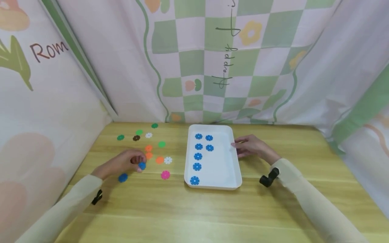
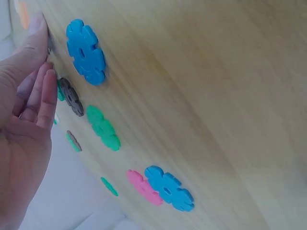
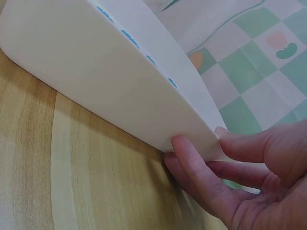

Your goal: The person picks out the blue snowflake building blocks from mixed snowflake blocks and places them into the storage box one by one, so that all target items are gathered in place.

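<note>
Blue flower disc (image 1: 142, 165) sits pinched in the left hand (image 1: 126, 162), left of the white tray (image 1: 235, 168); the right hand (image 1: 252, 145) pinches the tray's right rim.

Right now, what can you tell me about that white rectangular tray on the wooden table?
The white rectangular tray looks like smooth plastic, shallow, with rounded corners and a low raised rim. It lies flat on the light wooden table, its long side running away from the person. Seven blue flower-shaped discs lie inside, mostly along its left side. The right hand holds its right edge, thumb on the rim.
</note>
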Motion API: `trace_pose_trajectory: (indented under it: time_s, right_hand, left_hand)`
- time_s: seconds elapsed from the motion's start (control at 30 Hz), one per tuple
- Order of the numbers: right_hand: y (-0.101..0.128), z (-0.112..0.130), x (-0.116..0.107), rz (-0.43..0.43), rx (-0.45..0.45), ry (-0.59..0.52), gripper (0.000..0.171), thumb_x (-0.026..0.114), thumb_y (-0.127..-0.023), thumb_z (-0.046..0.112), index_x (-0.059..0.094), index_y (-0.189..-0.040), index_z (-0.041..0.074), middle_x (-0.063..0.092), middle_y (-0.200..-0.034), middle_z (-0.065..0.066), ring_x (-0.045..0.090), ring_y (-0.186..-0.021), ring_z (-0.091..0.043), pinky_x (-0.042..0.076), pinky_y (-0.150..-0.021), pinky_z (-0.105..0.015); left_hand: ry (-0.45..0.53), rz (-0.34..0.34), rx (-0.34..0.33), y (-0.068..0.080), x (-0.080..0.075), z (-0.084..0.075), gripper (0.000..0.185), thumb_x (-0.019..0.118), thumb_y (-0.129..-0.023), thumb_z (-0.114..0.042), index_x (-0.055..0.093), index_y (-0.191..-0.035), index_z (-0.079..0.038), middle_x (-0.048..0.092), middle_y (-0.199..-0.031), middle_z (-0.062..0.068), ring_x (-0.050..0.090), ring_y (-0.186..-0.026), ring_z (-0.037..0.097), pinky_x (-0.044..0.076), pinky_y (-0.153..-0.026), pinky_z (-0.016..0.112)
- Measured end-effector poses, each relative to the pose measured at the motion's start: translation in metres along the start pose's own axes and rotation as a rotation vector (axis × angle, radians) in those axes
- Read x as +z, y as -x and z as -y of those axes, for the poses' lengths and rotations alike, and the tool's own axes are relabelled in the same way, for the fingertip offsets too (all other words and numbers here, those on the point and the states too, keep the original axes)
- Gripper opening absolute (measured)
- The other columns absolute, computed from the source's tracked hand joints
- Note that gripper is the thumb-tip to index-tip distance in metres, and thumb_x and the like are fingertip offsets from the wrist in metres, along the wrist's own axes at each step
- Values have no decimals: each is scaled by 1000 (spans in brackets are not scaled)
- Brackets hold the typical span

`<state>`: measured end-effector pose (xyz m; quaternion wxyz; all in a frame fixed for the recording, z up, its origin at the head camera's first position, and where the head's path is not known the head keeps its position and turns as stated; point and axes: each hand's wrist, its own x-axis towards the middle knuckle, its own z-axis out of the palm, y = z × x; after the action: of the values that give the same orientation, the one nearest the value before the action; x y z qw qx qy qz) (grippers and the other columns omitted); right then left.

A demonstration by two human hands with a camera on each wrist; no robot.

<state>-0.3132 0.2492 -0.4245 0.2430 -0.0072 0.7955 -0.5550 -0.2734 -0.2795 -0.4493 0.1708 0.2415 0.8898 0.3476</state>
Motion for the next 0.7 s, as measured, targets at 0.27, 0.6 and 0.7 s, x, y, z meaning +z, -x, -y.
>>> trace_pose_trajectory:
  time_s: [0.27, 0.6, 0.7]
  right_hand:
    - [0, 0, 1, 21, -18, 10, 64, 60, -108, 16, 32, -152, -20, 61, -135, -37, 76, -91, -18, 65, -84, -36]
    - [0, 1, 2, 16, 1, 4, 65, 61, -107, 17, 32, -153, -19, 63, -132, -37, 76, -87, -18, 65, -83, -36]
    - [0, 1, 2, 15, 0, 3, 64, 61, -107, 16, 32, -153, -19, 63, -131, -37, 76, -87, -19, 65, -81, -36]
  left_hand:
    - [2, -63, 70, 0, 1, -5, 12, 79, -93, -12, 75, -105, -13, 74, -98, -2, 68, -89, 15, 59, -79, 27]
    - [-2, -123, 140, -9, -8, -18, 13, 71, -98, -3, 75, -111, -3, 76, -104, 8, 72, -96, 17, 61, -84, 27]
    - [12, -160, 114, -14, -11, -25, 18, 71, -99, -4, 73, -117, 0, 75, -106, 10, 72, -98, 20, 63, -86, 33]
